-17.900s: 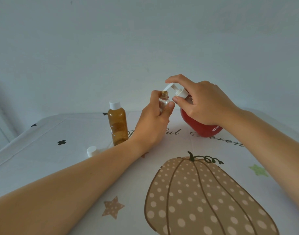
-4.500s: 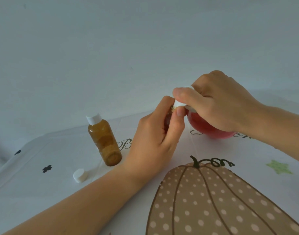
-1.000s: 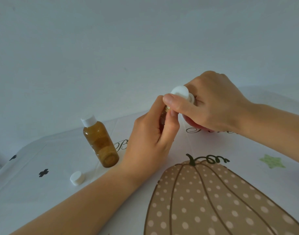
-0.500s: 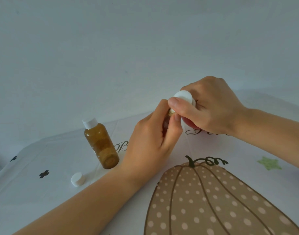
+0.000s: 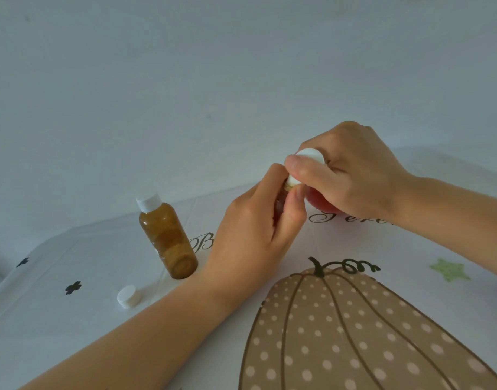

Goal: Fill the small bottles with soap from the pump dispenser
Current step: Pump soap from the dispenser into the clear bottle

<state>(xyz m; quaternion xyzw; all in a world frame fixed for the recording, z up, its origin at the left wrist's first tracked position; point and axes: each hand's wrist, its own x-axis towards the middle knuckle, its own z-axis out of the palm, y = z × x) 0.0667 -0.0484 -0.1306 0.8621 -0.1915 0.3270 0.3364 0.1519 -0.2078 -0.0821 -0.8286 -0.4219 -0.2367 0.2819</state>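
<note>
My left hand (image 5: 253, 235) grips a small amber bottle (image 5: 281, 201), almost wholly hidden inside its fingers, with the mouth held up against the white pump head (image 5: 309, 157) of the red soap dispenser (image 5: 320, 204). My right hand (image 5: 351, 170) is curled over that pump head, thumb along its nozzle, and covers most of the dispenser. A second small amber bottle (image 5: 168, 237), capped in white and filled with brown liquid, stands to the left of my left hand.
A loose white cap (image 5: 128, 296) lies on the white tablecloth (image 5: 58, 319) in front of the capped bottle. The cloth carries a large dotted pumpkin print (image 5: 354, 333) in the near middle. A plain pale wall stands close behind.
My right hand has sunk a little on the pump head over the last second. The left hand keeps the small bottle at the nozzle. The view has shifted slightly.
</note>
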